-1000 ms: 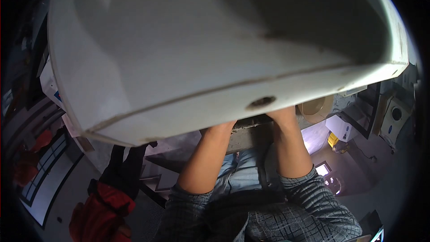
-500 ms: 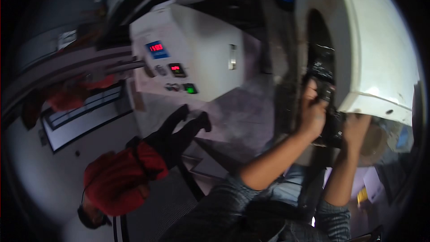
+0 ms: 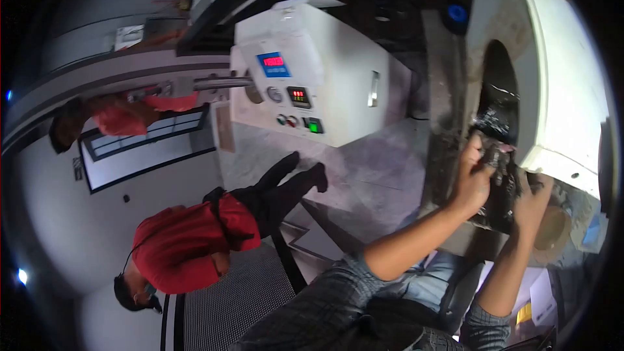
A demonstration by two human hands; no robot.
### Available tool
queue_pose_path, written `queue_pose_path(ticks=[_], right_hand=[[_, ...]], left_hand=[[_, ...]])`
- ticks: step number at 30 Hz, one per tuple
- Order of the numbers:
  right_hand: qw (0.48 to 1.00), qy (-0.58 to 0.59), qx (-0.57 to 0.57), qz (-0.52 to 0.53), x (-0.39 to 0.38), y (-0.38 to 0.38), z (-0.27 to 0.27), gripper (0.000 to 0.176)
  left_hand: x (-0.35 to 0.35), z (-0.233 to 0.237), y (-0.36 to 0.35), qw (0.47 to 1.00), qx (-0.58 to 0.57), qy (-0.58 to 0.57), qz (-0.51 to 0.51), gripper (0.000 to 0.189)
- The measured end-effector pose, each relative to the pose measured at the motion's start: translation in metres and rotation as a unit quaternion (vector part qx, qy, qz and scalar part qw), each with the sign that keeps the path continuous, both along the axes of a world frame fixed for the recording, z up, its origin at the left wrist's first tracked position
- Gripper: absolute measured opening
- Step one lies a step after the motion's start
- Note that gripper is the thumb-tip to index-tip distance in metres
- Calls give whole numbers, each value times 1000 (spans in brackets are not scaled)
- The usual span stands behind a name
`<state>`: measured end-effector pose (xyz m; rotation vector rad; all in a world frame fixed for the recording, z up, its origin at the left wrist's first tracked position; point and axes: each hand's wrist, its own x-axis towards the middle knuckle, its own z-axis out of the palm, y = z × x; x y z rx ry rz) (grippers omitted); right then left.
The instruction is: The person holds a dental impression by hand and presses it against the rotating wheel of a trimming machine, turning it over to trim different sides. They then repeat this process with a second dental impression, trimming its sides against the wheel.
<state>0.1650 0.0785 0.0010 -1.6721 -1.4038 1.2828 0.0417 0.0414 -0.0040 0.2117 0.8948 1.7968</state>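
My left hand (image 3: 474, 175) is closed around a dark, shiny piece (image 3: 497, 156) at the lower end of an oval opening (image 3: 500, 84) in a white machine housing (image 3: 572, 71). Black glossy material lies inside the opening and below it. Just right of the piece, my right hand (image 3: 533, 198) is under the lower edge of the housing, its fingers bent and spread a little. Whether its fingertips touch the dark material I cannot make out. A round brownish disc (image 3: 552, 229) is beside my right wrist.
A white control box (image 3: 344, 71) with lit red displays stands left of the machine. A person in a red shirt (image 3: 188, 244) is at the lower left, another person in red (image 3: 123, 114) further back. A blue round part (image 3: 457, 14) is at the top.
The whole view has shifted, so the machine and control box appear further right. The fingers of my right hand, earlier hidden behind the housing edge, now show below it.
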Motion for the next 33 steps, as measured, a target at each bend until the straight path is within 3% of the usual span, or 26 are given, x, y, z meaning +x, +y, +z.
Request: queue_pose_path(ticks=[1, 2, 3, 4, 5, 6, 7, 8, 9, 10, 14, 16, 18, 21, 24, 25, 26, 28, 30, 31, 32, 33], right_hand=[[999, -35, 36, 14, -4, 1, 2, 34], [983, -136, 65, 102, -13, 6, 21, 31], [956, -209, -31, 203, -19, 14, 37, 30], [905, -313, 26, 288, -13, 10, 24, 35], [846, -367, -56, 383, -12, 12, 12, 39], [812, -409, 65, 411, 5, -4, -26, 35], [927, -290, 47, 234, 8, -24, -54, 35], [986, -104, -27, 127, -20, -16, 1, 29], [960, -163, 56, 220, -24, -16, 6, 23], [915, -216, 135, 312, -24, -16, 8, 19], [876, -272, 140, 372, -12, -31, 15, 23], [948, -71, -31, 310, 2, -25, 27, 24], [950, -53, -18, 306, 7, -10, 44, 29], [973, 101, 99, 182, 21, -3, 43, 33], [960, 172, 93, 199, 18, 0, 45, 34], [940, 110, 211, 245, 7, 9, 41, 31], [952, 25, 207, 222, -4, 9, 41, 26], [959, -38, 190, 206, -3, 4, 13, 22], [961, -50, 202, 181, -2, 1, -7, 22], [963, -64, 211, 154, -2, 0, -12, 22], [963, -63, 210, 154, -6, 4, -6, 22], [962, -39, 216, 160, -12, 12, 5, 24]], left_hand=[[0, 4, -4, 990, -81, 119, -10, 28], [-7, 5, -8, 969, -46, 242, -24, 26], [-7, 13, -10, 972, -137, 189, -3, 17], [-7, 2, -18, 966, -177, 189, -18, 19], [-5, -1, -19, 979, -119, 165, 29, 27], [-11, -20, -23, 949, -24, 314, 14, 35], [-14, -18, -28, 911, -71, 406, -24, 36], [-8, -3, -20, 906, -98, 412, 18, 35], [-18, -18, -33, 881, -75, 464, -55, 35], [-11, -2, -23, 927, -95, 362, 13, 36], [-16, 0, -26, 925, -127, 357, -23, 38], [-18, -3, -27, 923, -132, 361, -25, 38], [-19, -8, -27, 916, -111, 383, -39, 35], [-15, -3, -26, 896, -144, 413, -74, 31], [-9, -7, -21, 901, -133, 408, -70, 28], [-6, -11, -20, 901, -131, 407, -72, 28], [-3, -17, -21, 899, -139, 414, -45, 28], [-2, -20, -14, 895, -143, 421, -17, 27], [-4, -4, 0, 923, -171, 344, -13, 26], [3, 10, 8, 963, -127, 238, 13, 25], [5, 12, 10, 962, -128, 239, 13, 25], [7, 14, 12, 979, -114, 167, 25, 25]])
